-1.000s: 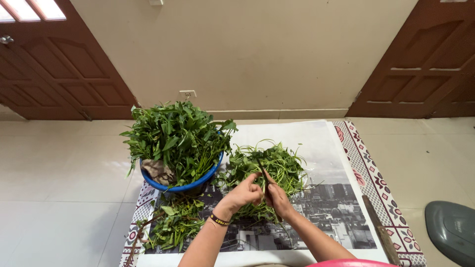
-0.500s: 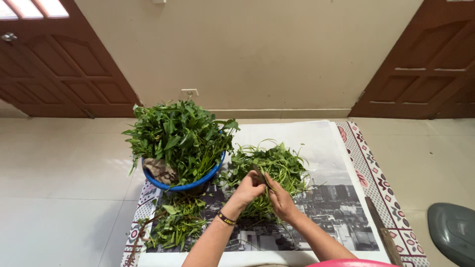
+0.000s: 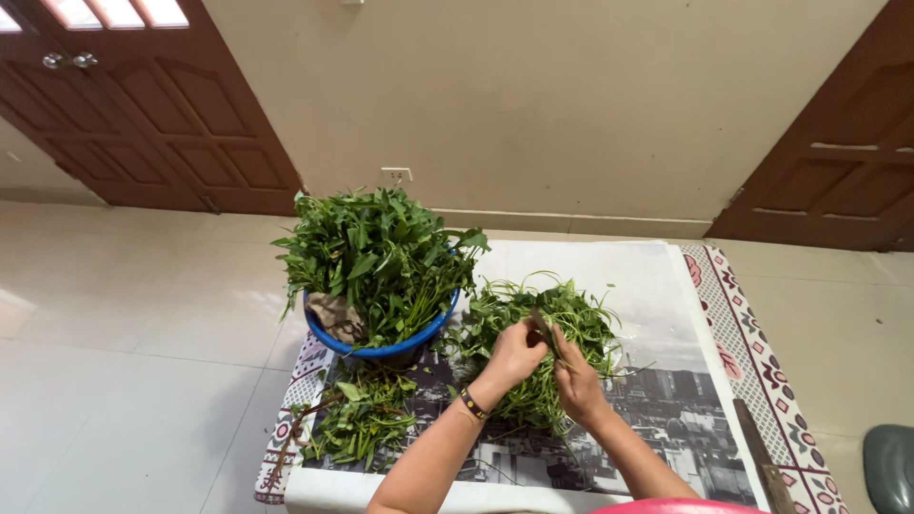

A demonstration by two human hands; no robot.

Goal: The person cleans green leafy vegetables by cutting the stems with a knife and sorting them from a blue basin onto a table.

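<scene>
Hands (image 3: 547, 366) now closer over greens (image 3: 543, 319)

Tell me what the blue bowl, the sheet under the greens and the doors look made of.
Blue bowl: probably plastic, with an even, saturated colour and a thin smooth rim. Sheet: looks like printed paper or a poster, lying flat with a greyscale picture; it could be laminated. Doors: seemingly varnished wood, reddish brown with raised panels and a slight sheen.

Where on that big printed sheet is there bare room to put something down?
Free: the sheet's far right part, between the loose greens pile and the patterned mat border. Crowded: the left, with the blue bowl and trimmings.
</scene>
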